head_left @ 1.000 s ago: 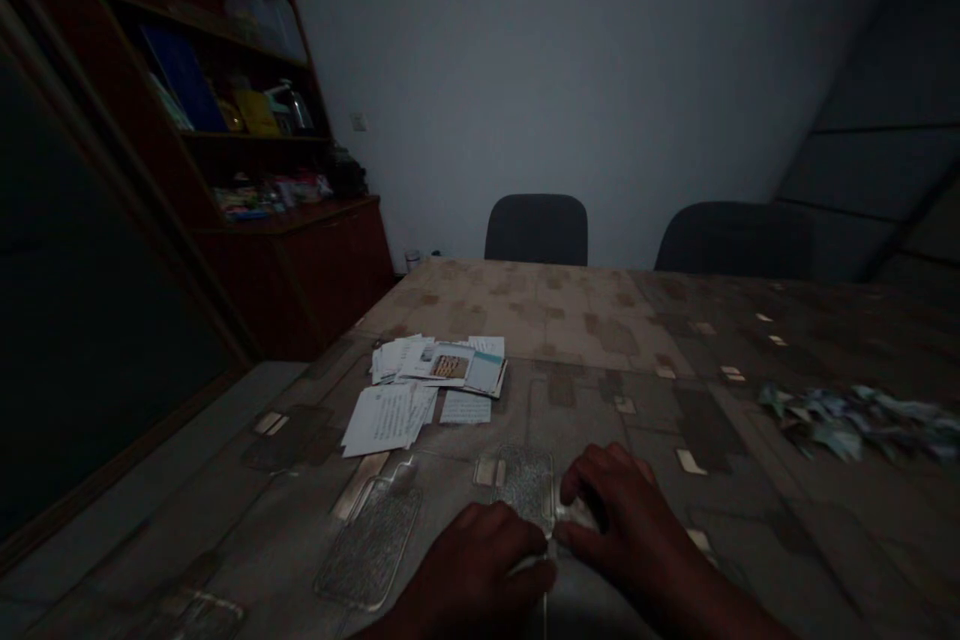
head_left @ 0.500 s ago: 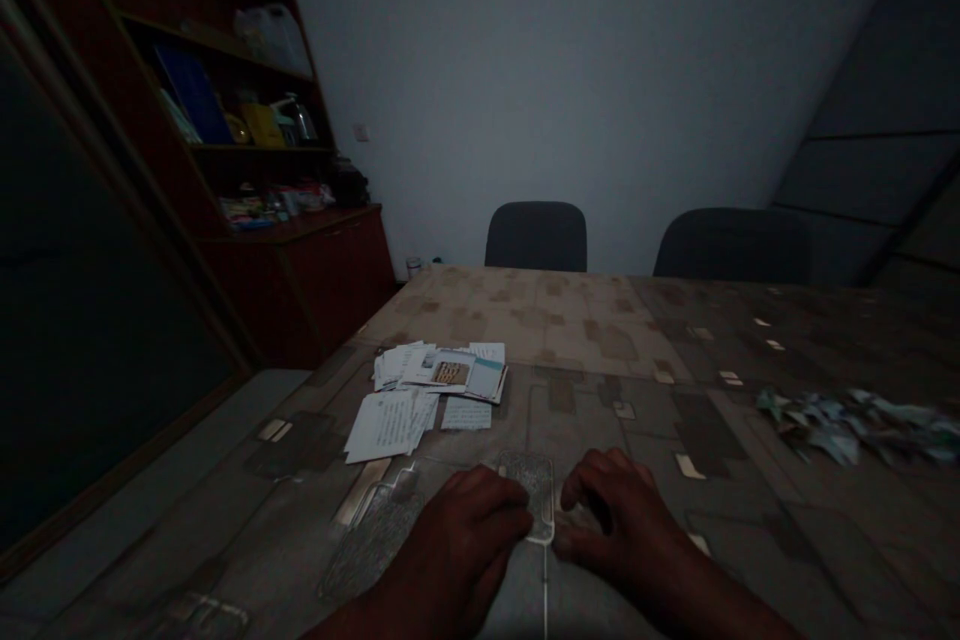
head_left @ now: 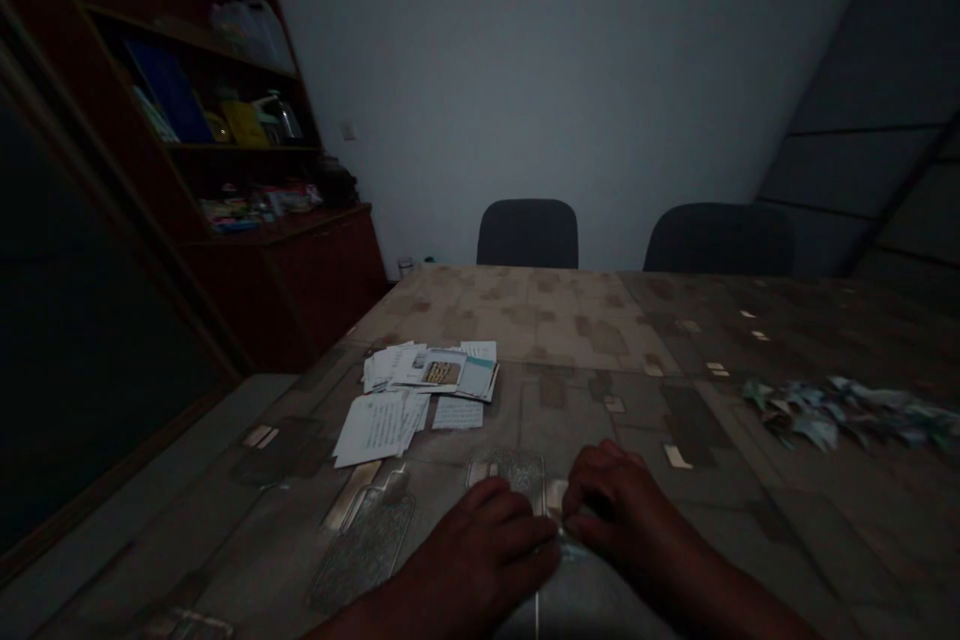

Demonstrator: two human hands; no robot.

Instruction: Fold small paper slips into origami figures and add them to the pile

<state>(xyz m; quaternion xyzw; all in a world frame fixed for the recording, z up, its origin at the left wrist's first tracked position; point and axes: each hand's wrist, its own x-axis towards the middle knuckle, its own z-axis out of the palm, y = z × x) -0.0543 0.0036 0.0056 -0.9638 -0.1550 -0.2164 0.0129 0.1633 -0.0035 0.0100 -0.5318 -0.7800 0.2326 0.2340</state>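
Low over the near part of the table, my left hand (head_left: 491,555) and my right hand (head_left: 619,505) nearly meet at the fingertips. Between and just below them shows a small pale bluish piece (head_left: 574,550), looking like thin paper; most of it is hidden by the fingers. My right thumb and forefinger pinch at it. The left fingers are curled together against its other side. Beyond my left hand lies a loose stack of printed cards (head_left: 375,425), some with pictures.
A patterned cloth covers the long table (head_left: 517,295). To the right lies a heap of crumpled or folded paper pieces (head_left: 847,410). Two dark chairs (head_left: 527,232) stand behind the far edge. On the left is a red-brown cabinet (head_left: 322,265) with filled shelves.
My hands have come closer together, and a small pale piece now shows between the fingertips. My right thumb and forefinger have closed. The view has shifted slightly to the right.
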